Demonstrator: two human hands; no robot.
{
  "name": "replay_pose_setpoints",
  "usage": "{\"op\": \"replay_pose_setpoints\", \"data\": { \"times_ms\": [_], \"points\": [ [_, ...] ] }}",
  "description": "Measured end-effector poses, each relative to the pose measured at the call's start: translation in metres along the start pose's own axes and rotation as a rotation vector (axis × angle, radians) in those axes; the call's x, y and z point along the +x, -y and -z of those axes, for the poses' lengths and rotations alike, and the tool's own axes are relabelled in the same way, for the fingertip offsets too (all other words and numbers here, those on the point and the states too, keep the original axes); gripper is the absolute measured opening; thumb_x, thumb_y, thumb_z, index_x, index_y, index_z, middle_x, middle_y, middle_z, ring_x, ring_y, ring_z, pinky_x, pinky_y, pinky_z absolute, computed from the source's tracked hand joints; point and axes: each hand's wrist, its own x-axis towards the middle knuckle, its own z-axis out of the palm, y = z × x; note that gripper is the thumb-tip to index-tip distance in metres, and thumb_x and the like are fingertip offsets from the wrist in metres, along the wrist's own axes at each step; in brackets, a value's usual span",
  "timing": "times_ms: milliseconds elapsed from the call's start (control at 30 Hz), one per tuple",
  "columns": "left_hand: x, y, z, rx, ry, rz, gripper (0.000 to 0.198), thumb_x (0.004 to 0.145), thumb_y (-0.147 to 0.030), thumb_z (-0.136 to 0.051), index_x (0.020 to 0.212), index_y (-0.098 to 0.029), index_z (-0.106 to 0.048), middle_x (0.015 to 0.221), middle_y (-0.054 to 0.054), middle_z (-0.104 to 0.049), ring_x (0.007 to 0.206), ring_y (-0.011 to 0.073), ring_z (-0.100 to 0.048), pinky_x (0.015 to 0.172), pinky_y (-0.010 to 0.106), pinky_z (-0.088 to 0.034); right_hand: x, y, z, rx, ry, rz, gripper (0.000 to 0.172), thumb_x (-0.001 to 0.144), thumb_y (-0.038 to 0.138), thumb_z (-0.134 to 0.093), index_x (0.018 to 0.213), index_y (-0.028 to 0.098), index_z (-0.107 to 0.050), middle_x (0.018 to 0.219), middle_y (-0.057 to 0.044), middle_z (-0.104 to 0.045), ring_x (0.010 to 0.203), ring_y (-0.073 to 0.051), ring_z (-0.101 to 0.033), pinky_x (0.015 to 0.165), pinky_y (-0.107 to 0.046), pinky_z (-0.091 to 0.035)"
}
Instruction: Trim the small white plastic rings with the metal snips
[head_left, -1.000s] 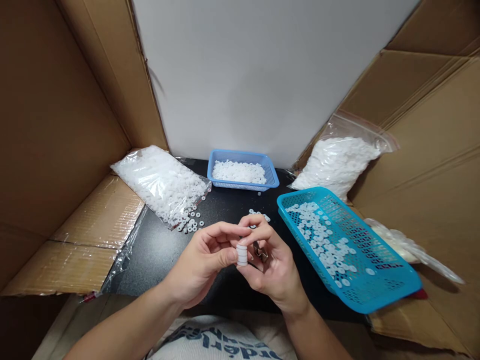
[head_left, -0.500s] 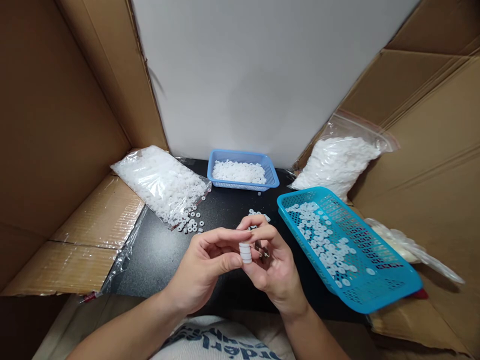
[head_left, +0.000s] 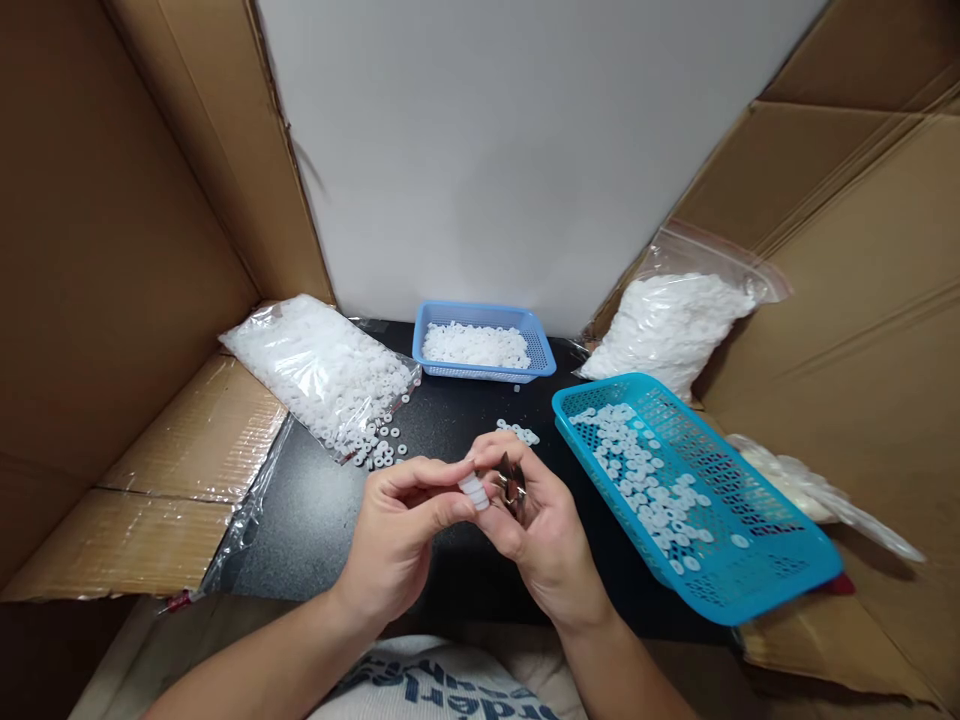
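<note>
My left hand (head_left: 401, 530) pinches a short stack of white plastic rings (head_left: 473, 491) between thumb and forefinger, just above the black tabletop (head_left: 315, 500). My right hand (head_left: 544, 535) is closed against it and grips a small dark metal tool (head_left: 512, 482), whose tip meets the stack. Both hands are held together at the middle front. A few loose white rings (head_left: 519, 431) lie on the table just beyond the fingers.
A turquoise basket (head_left: 750, 540) with several white rings sits tilted at the right. A small blue basket (head_left: 484, 345) of white pieces stands at the back. Clear bags of rings lie at left (head_left: 315, 365) and right (head_left: 675, 320), with spilled rings (head_left: 379, 450). Cardboard walls surround.
The stack of rings has shrunk and now tilts sideways in my left fingers. Both hands have moved slightly up and closer together; the metal tool now shows above my right fingers.
</note>
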Motion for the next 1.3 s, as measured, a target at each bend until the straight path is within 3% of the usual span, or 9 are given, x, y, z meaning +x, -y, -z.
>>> {"op": "replay_pose_setpoints", "data": {
  "times_ms": [100,200,267,367,467,933,1133,1300],
  "points": [
    [0.001,0.001,0.003,0.022,-0.016,-0.1,0.018,0.064,-0.018,-0.098,0.075,-0.025,-0.086,0.074,-0.001,-0.084,0.072,0.0117,-0.081,0.071,0.012,-0.062,-0.002,0.002,-0.001,-0.057,-0.079,0.018,0.026,0.086,0.039,-0.082,0.105,0.03,-0.067,0.097,0.003,-0.06,0.063,-0.007,-0.048,0.06,-0.019,-0.047],
    [0.002,0.002,0.008,0.081,0.007,-0.25,0.017,0.069,-0.017,-0.095,0.078,-0.027,-0.086,0.077,-0.001,-0.084,0.075,0.0133,-0.081,0.072,0.017,-0.065,-0.007,0.01,-0.001,-0.263,-0.114,0.149,0.02,0.099,0.043,-0.066,0.114,0.031,-0.073,0.096,0.0,-0.064,0.079,-0.013,-0.061,0.071,-0.022,-0.054],
    [0.002,0.003,0.012,0.16,0.009,-0.384,0.018,0.073,-0.015,-0.093,0.082,-0.028,-0.086,0.081,0.0,-0.084,0.077,0.0138,-0.081,0.072,0.018,-0.066,-0.012,0.015,-0.001,-0.442,-0.112,0.254,0.029,0.106,0.035,-0.054,0.129,0.033,-0.072,0.096,-0.002,-0.066,0.087,-0.015,-0.065,0.074,-0.023,-0.055],
    [0.001,0.004,0.016,0.296,-0.017,-0.59,0.02,0.076,-0.012,-0.09,0.086,-0.029,-0.086,0.083,0.0,-0.083,0.079,0.0141,-0.08,0.069,0.019,-0.066,-0.019,0.019,-0.003,-0.69,-0.103,0.411,0.044,0.106,0.022,-0.054,0.149,0.032,-0.058,0.087,-0.001,-0.063,0.075,-0.014,-0.063,0.066,-0.023,-0.053],
    [-0.003,0.003,0.017,0.401,-0.047,-0.704,0.025,0.077,-0.008,-0.088,0.087,-0.032,-0.085,0.082,-0.001,-0.081,0.079,0.0151,-0.077,0.066,0.023,-0.065,-0.024,0.02,-0.005,-0.873,-0.113,0.541,0.052,0.104,0.015,-0.057,0.154,0.028,-0.053,0.082,-0.002,-0.063,0.067,-0.014,-0.06,0.061,-0.026,-0.05],
    [-0.007,0.005,0.018,0.558,0.006,-0.915,0.024,0.081,-0.009,-0.084,0.092,-0.03,-0.085,0.085,0.0,-0.075,0.075,0.0172,-0.072,0.054,0.027,-0.063,-0.023,0.025,-0.008,-1.027,-0.058,0.639,0.056,0.103,0.008,-0.055,0.157,0.024,-0.049,0.078,-0.003,-0.069,0.066,-0.016,-0.062,0.058,-0.028,-0.05],
    [-0.007,0.005,0.018,0.574,0.034,-0.923,0.019,0.087,-0.015,-0.08,0.097,-0.03,-0.085,0.088,0.001,-0.076,0.079,0.0182,-0.072,0.053,0.028,-0.065,-0.022,0.027,-0.007,-1.073,-0.053,0.656,0.057,0.104,0.01,-0.055,0.158,0.025,-0.048,0.075,-0.003,-0.068,0.064,-0.016,-0.06,0.057,-0.028,-0.048],
    [-0.007,0.004,0.017,0.587,-0.01,-0.93,0.015,0.086,-0.02,-0.082,0.092,-0.033,-0.085,0.083,0.0,-0.077,0.075,0.0185,-0.072,0.05,0.027,-0.064,-0.022,0.027,-0.007,-1.088,-0.051,0.662,0.061,0.103,0.009,-0.055,0.16,0.026,-0.043,0.075,-0.003,-0.068,0.063,-0.016,-0.059,0.057,-0.029,-0.048]
  ]
}}
